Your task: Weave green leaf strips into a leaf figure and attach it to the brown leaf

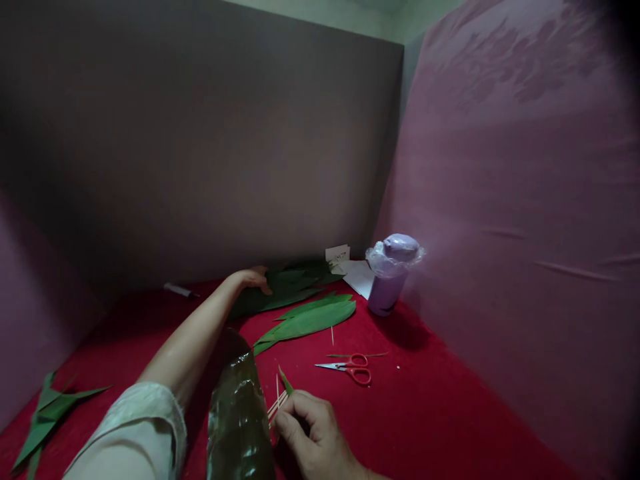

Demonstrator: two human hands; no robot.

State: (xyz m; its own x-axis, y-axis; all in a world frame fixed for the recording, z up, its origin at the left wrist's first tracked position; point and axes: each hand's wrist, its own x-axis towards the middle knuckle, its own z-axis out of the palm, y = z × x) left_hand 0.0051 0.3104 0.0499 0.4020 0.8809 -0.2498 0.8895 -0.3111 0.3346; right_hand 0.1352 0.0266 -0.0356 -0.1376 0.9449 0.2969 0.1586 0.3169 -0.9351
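My left hand reaches far forward and rests on a dark pile of green leaves at the back of the red table; its fingers curl over the leaves' edge. My right hand is low at the front, fingers pinched around a bundle of thin wooden sticks and a small green leaf strip. Two lighter green leaves lie between the hands. A tall bundle wrapped in clear plastic stands just left of my right hand.
Small red-handled scissors lie open on the cloth right of centre. A lilac lidded cup and white paper slips sit at the back right corner. Cut leaf pieces lie at the left. A white marker lies near the back wall.
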